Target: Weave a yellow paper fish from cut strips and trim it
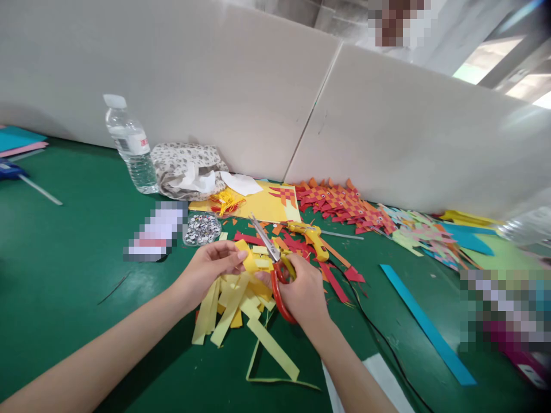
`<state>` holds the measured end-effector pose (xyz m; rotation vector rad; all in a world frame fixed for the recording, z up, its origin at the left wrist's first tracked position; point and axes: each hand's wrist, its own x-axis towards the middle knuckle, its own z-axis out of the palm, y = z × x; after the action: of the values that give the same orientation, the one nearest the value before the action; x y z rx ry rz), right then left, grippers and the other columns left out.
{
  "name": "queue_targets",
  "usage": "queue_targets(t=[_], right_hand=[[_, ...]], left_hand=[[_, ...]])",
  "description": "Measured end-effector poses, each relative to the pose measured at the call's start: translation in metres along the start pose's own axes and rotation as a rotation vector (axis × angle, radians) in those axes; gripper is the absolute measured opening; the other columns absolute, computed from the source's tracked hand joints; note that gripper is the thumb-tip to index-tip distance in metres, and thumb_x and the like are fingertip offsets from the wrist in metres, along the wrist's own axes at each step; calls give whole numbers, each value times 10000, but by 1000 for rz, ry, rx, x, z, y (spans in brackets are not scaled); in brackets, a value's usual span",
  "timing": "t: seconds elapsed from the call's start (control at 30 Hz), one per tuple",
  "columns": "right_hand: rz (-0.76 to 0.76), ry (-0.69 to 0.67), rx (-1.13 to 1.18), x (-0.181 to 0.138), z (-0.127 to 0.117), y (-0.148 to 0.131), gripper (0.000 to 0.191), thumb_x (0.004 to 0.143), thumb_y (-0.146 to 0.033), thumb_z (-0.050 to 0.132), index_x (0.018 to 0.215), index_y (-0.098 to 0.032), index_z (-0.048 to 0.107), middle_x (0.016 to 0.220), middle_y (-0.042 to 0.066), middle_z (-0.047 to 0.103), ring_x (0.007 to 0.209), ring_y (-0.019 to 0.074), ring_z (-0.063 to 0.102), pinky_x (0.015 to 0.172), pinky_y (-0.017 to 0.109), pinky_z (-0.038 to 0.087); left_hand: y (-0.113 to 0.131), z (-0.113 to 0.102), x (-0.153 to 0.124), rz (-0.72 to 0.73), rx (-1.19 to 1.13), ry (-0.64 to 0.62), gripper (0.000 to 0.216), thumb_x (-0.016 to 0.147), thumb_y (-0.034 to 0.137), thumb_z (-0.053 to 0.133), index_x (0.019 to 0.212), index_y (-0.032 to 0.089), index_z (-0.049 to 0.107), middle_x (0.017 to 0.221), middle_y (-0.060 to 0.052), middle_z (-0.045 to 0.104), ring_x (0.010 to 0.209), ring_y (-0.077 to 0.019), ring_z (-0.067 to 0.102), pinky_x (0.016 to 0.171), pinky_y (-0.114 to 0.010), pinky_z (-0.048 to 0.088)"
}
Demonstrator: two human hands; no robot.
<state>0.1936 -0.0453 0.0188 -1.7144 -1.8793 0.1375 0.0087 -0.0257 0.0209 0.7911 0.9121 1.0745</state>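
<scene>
My left hand (217, 265) pinches a yellow paper strip (246, 256) between thumb and fingers. In my right hand (303, 289) are scissors (282, 295) with red and yellow-green handles, their metal blades pointing up and away, just right of the strip. Beneath both hands lies a loose heap of pale yellow paper strips (230, 310). Red paper scraps (336, 281) spread to the right of the heap. A yellow glue gun (312, 235) rests just beyond my right hand. Some of my right fingers are hidden behind the scissors and strip.
A water bottle (131, 146) and a patterned cloth pouch (189, 163) stand by the white partition (193, 69). Nearer are a bag of googly eyes (202, 229) and a phone (157, 229). Woven red-orange paper fish (340, 201) lie piled. A black cord (379, 332) crosses beside a blue strip (426, 324).
</scene>
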Motion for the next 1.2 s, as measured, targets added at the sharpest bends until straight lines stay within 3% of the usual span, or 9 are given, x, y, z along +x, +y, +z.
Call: queue_targets(t=[0.27, 0.4, 0.57, 0.73, 0.9, 1.03, 1.2], right_hand=[[46, 7, -229, 13, -15, 29, 114, 645, -311, 583, 635, -215, 521, 567, -9, 555, 525, 153, 518, 479, 241, 313], [62, -32, -354, 14, -25, 43, 97, 645, -296, 597, 680, -208, 576, 673, 41, 637, 594, 191, 580, 507, 267, 352], [82, -90, -354, 22, -23, 52, 249, 662, -312, 632, 867, -173, 608, 861, 93, 672, 782, 238, 629, 624, 303, 430], [-34, 47, -334, 27, -12, 51, 254, 708, -297, 605, 929, -177, 574, 923, 101, 632, 887, 254, 584, 698, 342, 448], [-331, 281, -79, 20, -10, 34, 146, 776, -226, 531, 916, -189, 537, 982, 87, 599, 961, 214, 530, 851, 351, 419], [-419, 316, 27, 17, -1, 30, 80, 806, -175, 482, 865, -186, 534, 894, 78, 604, 904, 194, 543, 828, 332, 423], [-429, 269, -2, 29, 0, 39, 109, 833, -218, 456, 814, -183, 557, 848, 80, 620, 869, 195, 555, 796, 327, 420]], left_hand=[[7, -16, 13, 155, -44, 218, 308, 592, 272, 782, 820, 175, 598, 712, 24, 633, 615, -96, 606, 568, -197, 503], [7, -23, 18, 122, 22, 222, 378, 573, 295, 789, 892, 192, 615, 688, 27, 647, 607, -98, 613, 582, -199, 491], [4, -23, 19, 141, 94, 189, 369, 603, 309, 767, 917, 195, 609, 699, 9, 672, 639, -114, 626, 613, -217, 492], [5, -19, 15, 127, 227, 114, 322, 592, 313, 761, 838, 186, 597, 670, 3, 673, 616, -133, 634, 560, -218, 475], [6, -16, 14, 149, 261, 113, 309, 593, 307, 756, 821, 181, 590, 627, 16, 643, 585, -130, 623, 523, -208, 456], [4, -20, 16, 159, 260, 110, 346, 591, 339, 756, 854, 187, 592, 622, 24, 633, 567, -124, 608, 515, -205, 449], [9, -21, 16, 179, 309, 133, 355, 621, 365, 737, 898, 194, 594, 624, 31, 613, 551, -109, 580, 508, -196, 439]])
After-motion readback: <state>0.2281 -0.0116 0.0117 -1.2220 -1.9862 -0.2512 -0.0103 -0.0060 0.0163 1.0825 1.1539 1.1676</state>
